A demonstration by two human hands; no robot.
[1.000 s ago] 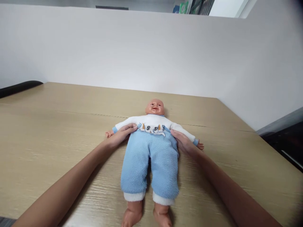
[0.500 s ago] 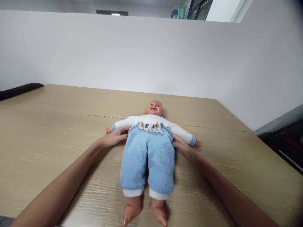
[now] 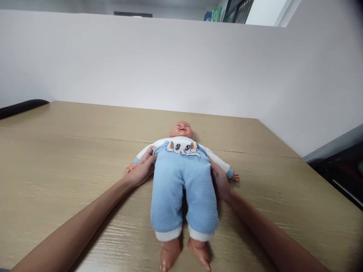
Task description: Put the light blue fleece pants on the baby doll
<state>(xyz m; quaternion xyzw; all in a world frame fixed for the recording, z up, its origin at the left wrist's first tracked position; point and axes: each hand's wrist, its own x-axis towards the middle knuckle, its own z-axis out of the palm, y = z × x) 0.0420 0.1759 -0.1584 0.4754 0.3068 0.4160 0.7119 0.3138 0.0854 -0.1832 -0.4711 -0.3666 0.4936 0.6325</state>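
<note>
A baby doll [image 3: 181,130] lies on its back in the middle of the table, head away from me and bare feet toward me. It wears a white long-sleeved top with light blue cuffs and fleecy blue overalls [image 3: 170,189] with an embroidered animal face on the bib. My left hand [image 3: 144,166] grips the doll's left-hand side at the waist of the overalls, thumb on top. My right hand [image 3: 219,179] holds the opposite side at the hip. The fingertips of both hands are partly hidden by the doll's body.
The wooden table [image 3: 70,158] has a seam running across it behind the doll. A pale partition wall [image 3: 170,64] rises at its far edge. A dark curved object [image 3: 25,107] stands at the left edge, and dark items [image 3: 337,166] are beyond the right edge.
The doll's lower body and legs have shifted to the right and its head slightly left. Both hands have closed in more firmly on its sides.
</note>
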